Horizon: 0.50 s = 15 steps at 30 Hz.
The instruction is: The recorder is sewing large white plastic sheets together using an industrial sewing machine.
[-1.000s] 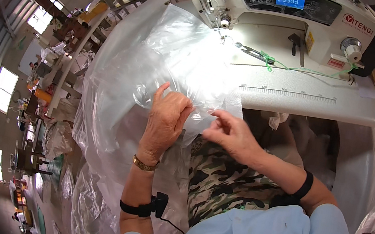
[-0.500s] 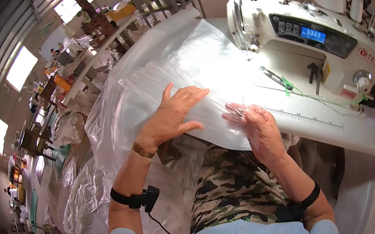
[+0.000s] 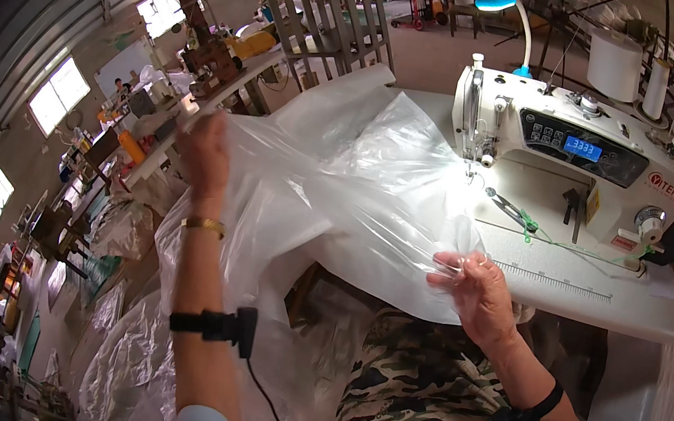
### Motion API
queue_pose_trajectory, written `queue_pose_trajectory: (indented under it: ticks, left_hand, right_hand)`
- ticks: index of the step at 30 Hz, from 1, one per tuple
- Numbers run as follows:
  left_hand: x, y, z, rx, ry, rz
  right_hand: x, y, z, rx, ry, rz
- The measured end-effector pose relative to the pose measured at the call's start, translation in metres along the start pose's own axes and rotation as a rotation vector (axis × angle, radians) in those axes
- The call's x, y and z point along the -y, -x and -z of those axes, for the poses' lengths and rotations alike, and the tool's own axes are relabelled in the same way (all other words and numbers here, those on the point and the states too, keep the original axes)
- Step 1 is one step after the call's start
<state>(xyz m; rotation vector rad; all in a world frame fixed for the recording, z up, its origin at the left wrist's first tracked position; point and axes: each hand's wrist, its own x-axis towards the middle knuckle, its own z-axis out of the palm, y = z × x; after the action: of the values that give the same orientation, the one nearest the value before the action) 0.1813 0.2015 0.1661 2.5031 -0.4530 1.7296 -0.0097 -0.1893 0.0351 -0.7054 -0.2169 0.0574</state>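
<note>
My right hand (image 3: pixel 483 300) pinches the film (image 3: pixel 388 229); my left hand (image 3: pixel 204 156), blurred, I can't tell. Pulling too hard could tear it.

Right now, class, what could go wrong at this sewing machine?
Creases in the clear plastic sheet run to the pinching right hand, so it might stretch or tear there.

The sheet lies close to the needle area of the sewing machine and could snag.

The thread snips beside it might catch the film too.
</note>
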Motion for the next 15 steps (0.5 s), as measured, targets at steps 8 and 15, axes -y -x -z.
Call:
queue_pose_trajectory:
  ticks: [8, 15]
  left_hand:
    - [-0.051, 0.088, 0.184, 0.061, -0.293, -0.398]
    - [0.000, 0.291, 0.170, 0.888, -0.186, -0.179]
  right_hand:
    - [0.005, 0.018, 0.024, 0.043, 0.344, -0.107]
    - [0.008, 0.015, 0.037, 0.242, 0.742, -0.290]
